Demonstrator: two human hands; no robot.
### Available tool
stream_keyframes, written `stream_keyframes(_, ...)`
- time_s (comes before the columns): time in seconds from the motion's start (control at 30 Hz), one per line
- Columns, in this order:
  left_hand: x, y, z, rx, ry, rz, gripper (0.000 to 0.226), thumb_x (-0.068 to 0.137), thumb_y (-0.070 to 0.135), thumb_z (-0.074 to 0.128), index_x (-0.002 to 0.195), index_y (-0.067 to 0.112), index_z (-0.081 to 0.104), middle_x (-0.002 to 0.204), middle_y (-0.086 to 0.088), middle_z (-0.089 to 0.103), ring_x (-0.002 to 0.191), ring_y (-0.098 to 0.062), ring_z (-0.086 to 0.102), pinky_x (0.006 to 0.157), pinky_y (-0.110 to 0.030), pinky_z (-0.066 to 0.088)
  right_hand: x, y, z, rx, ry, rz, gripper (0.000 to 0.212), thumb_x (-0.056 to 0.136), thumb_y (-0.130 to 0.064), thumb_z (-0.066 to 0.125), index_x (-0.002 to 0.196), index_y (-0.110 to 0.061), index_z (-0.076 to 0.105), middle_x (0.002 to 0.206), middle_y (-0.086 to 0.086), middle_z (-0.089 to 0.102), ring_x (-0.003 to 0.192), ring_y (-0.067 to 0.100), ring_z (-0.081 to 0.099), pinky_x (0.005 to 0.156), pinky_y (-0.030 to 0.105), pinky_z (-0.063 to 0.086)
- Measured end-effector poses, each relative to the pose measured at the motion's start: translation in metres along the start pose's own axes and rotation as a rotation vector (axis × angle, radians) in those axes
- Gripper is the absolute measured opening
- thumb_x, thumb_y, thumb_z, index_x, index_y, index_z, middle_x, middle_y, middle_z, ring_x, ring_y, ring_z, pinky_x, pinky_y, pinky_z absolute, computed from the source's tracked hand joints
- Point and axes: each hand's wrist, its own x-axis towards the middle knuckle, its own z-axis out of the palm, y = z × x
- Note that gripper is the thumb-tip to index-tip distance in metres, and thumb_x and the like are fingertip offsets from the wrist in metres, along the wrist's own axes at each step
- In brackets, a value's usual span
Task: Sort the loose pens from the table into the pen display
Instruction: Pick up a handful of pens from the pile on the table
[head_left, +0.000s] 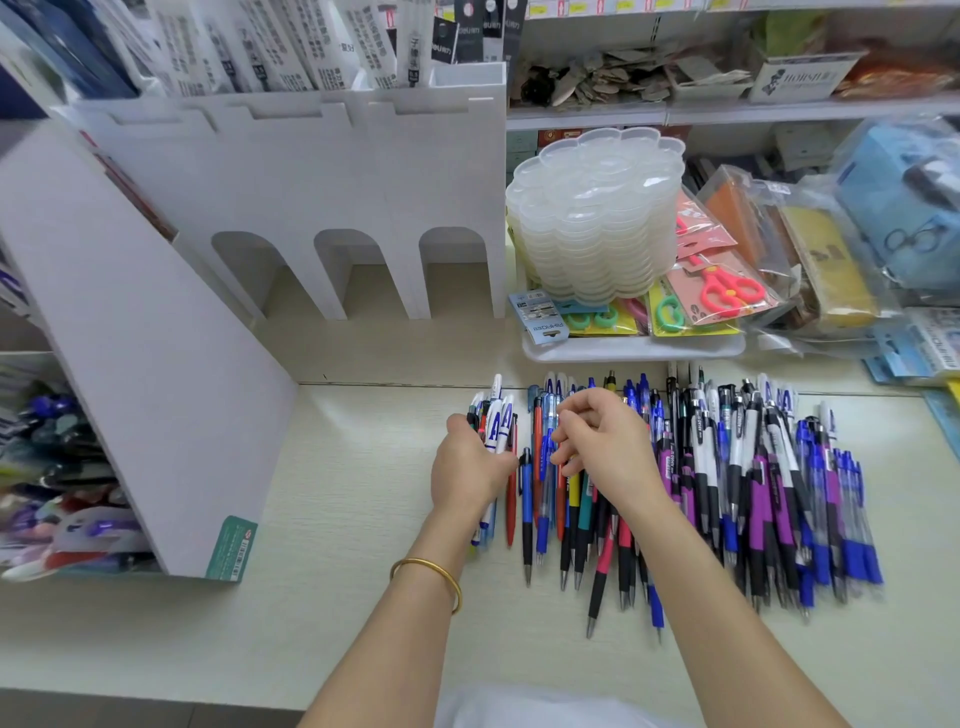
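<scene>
Clutching slim, glossy plastic pens, the left hand curls round them.

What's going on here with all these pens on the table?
A person is sorting pens. The left hand grips a bundle of white and blue pens, while the right hand hovers with curled fingers over the loose pens spread across the table; whether it has pinched one is unclear. The white pen display stands behind.

A stationery shop: price-tagged shelves across the top right, packaged scissors and stacked plastic palettes centre right, a white pen display upper left, many pens on the tabletop.
</scene>
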Motion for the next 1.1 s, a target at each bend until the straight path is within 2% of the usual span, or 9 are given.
stream_keyframes(0.27,-0.002,-0.004,0.001,-0.189,-0.054,-0.04,0.038,0.082,0.018,0.071,0.108,0.01,0.045,0.094,-0.006,0.061,0.076,-0.016,0.06,0.054,-0.022,0.045,-0.002,-0.003,0.001,-0.016,0.006,-0.009,0.012,0.097,-0.007,0.046,0.095,-0.014,0.056,0.081,0.008,0.063,0.057,0.016,0.063,0.056,0.035,0.057)
stream_keyframes(0.4,-0.001,-0.008,0.001,-0.324,-0.098,-0.11,0.035,0.077,0.014,0.071,0.105,0.009,0.049,0.093,-0.009,0.063,0.078,-0.019,0.065,0.061,-0.03,0.055,-0.004,-0.004,0.002,-0.019,0.005,-0.02,0.012,0.097,-0.007,0.046,0.095,-0.015,0.056,0.081,0.008,0.063,0.057,0.016,0.063,0.056,0.036,0.057)
stream_keyframes(0.53,-0.001,-0.011,-0.002,-0.512,-0.116,-0.165,0.04,0.069,0.004,0.067,0.107,0.003,0.055,0.092,-0.015,0.067,0.075,-0.024,0.069,0.058,-0.031,0.057,-0.006,-0.006,0.002,-0.024,0.004,-0.023,0.015,0.097,-0.007,0.047,0.092,-0.018,0.055,0.081,0.008,0.063,0.056,0.015,0.064,0.055,0.033,0.057)
stream_keyframes(0.7,-0.005,-0.007,-0.01,-0.663,-0.11,-0.162,0.037,0.073,0.003,0.065,0.107,0.005,0.053,0.089,-0.014,0.066,0.079,-0.027,0.071,0.071,-0.041,0.061,-0.011,-0.007,0.004,-0.031,-0.003,-0.024,0.017,0.097,-0.006,0.046,0.09,-0.019,0.055,0.081,0.009,0.064,0.055,0.014,0.063,0.052,0.029,0.056)
stream_keyframes(0.8,-0.005,0.007,-0.026,-0.809,-0.054,-0.085,0.041,0.073,0.0,0.065,0.112,0.004,0.052,0.093,-0.019,0.066,0.081,-0.028,0.07,0.071,-0.041,0.059,-0.014,-0.009,0.009,0.017,-0.019,-0.002,0.014,0.097,-0.005,0.045,0.097,-0.009,0.058,0.082,0.013,0.064,0.054,0.014,0.062,0.051,0.029,0.056)
stream_keyframes(0.87,-0.008,0.022,-0.041,-0.901,0.007,-0.008,0.037,0.076,-0.002,0.064,0.11,0.008,0.052,0.091,-0.017,0.065,0.076,-0.024,0.068,0.065,-0.035,0.057,-0.02,-0.013,0.017,0.083,-0.008,0.013,0.012,0.098,-0.009,0.046,0.099,-0.008,0.058,0.085,0.014,0.065,0.059,0.015,0.063,0.057,0.032,0.057)
stream_keyframes(0.97,-0.018,0.046,-0.065,-1.028,0.082,0.137,0.032,0.079,-0.002,0.065,0.1,0.019,0.05,0.089,-0.008,0.063,0.079,-0.022,0.066,0.07,-0.035,0.057,-0.032,-0.018,0.035,0.134,0.057,0.045,0.016,0.099,-0.024,0.045,0.098,-0.015,0.058,0.1,0.014,0.062,0.086,0.022,0.063,0.082,0.043,0.054)
stream_keyframes(1.03,-0.028,0.058,-0.077,-1.066,0.098,0.235,0.035,0.079,0.0,0.067,0.098,0.023,0.049,0.089,-0.004,0.062,0.084,-0.024,0.066,0.076,-0.037,0.058,-0.039,-0.028,0.042,0.368,0.003,0.215,0.025,0.1,-0.038,0.04,0.097,-0.022,0.06,0.109,0.009,0.06,0.097,0.022,0.059,0.093,0.05,0.049)
stream_keyframes(1.1,-0.039,0.064,-0.083,-1.052,0.093,0.338,0.037,0.078,0.0,0.069,0.1,0.023,0.051,0.089,-0.003,0.063,0.084,-0.021,0.066,0.074,-0.032,0.057,-0.041,-0.041,0.045,0.882,-0.141,0.403,0.042,0.099,-0.049,0.038,0.095,-0.018,0.067,0.11,0.011,0.067,0.103,0.026,0.062,0.09,0.054,0.05)
